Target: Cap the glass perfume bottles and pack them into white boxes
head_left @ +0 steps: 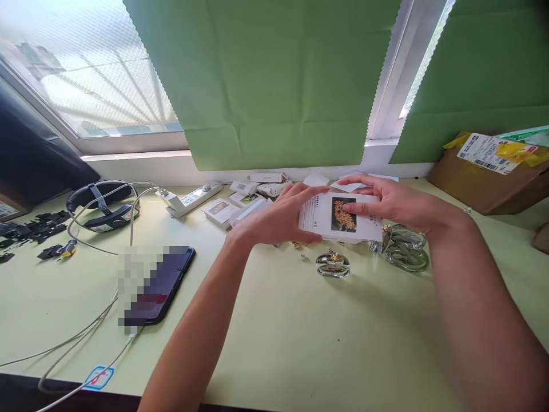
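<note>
Left grip (283,214) spans one end of a white box (317,220), thumb along its near edge and fingers at the far one, just wide enough to hold it. With my right grip (388,203) I pinch the other end, thumb on the flower picture (338,220), fingers reaching over the far edge. The box sits over the far middle of the bench (291,343).

Just below its near edge stands a glass bottle (333,268); more glass bottles (405,252) crowd near my right wrist, limiting room that way. Beyond my left grip, small cartons (221,213) lie beside a power strip (195,200). Between my forearms, pale bench top stretches from the single bottle towards the near edge, giving me room to draw back. Left of my forearm lies a phone (165,289) with a cable (96,320) looping near that edge.

A cardboard carton (484,183) takes the far right corner; green blinds (291,86) hang behind, beside a bright window (107,68).
</note>
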`<state>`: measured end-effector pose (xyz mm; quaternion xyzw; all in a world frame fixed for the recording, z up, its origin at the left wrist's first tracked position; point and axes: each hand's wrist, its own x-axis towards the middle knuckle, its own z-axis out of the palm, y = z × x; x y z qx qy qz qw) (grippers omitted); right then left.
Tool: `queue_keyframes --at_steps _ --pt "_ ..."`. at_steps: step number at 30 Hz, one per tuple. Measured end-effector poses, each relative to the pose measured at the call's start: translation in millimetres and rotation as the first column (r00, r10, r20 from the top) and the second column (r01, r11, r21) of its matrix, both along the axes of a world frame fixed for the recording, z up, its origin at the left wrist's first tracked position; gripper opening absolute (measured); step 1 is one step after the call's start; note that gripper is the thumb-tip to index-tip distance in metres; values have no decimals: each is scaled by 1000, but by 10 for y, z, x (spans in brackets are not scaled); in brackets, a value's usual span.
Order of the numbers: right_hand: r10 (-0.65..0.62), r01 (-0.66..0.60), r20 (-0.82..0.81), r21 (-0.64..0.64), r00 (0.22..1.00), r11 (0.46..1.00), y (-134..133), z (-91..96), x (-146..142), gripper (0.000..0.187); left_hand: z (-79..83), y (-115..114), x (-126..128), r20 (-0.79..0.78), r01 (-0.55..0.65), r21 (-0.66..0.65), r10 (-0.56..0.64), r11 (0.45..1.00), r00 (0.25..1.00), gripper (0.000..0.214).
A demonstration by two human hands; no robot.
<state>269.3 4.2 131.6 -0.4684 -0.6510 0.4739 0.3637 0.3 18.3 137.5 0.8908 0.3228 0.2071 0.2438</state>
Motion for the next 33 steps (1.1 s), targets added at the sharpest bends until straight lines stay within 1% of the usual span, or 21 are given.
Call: queue_keyframes --at_steps 2,4,6,7,9,11,15,18,22,26,33 --pt "-2 1 18 5 1000 1000 23 -1 44 55 10 27 -37 108 -1 -63 7 998 994 91" --pt "13 -13 -14 13 1000 1000 29 23 78 54 20 67 -99 209 22 -201 21 979 978 80" --pt "16 -15 -66 16 998 1000 24 53 102 52 31 101 -161 268 91 -329 1 940 963 65" --pt "8 -7 -83 13 997 1000 20 66 110 52 37 112 -185 283 134 -374 -25 918 959 59" --pt "-14 15 -91 7 996 1000 14 83 119 52 50 118 -211 306 205 -416 -76 886 949 55" --pt "-19 21 -71 22 997 1000 9 87 119 52 61 110 -216 315 223 -433 -85 873 945 57" --pt "-20 19 4 78 1000 997 -3 79 114 48 71 96 -210 267 171 -423 -58 890 962 61" --pt "-16 15 25 53 1000 999 -24 84 113 47 74 97 -215 249 166 -421 -62 892 966 60" --pt "30 -31 37 19 999 999 -50 103 116 45 82 92 -226 237 189 -435 -90 880 967 60" --pt "52 -54 67 25 996 998 -47 101 128 45 91 85 -230 225 205 -455 -111 867 968 60" --pt "100 -111 134 78 986 991 -37 94 139 41 98 75 -227 220 221 -441 -134 870 966 61"
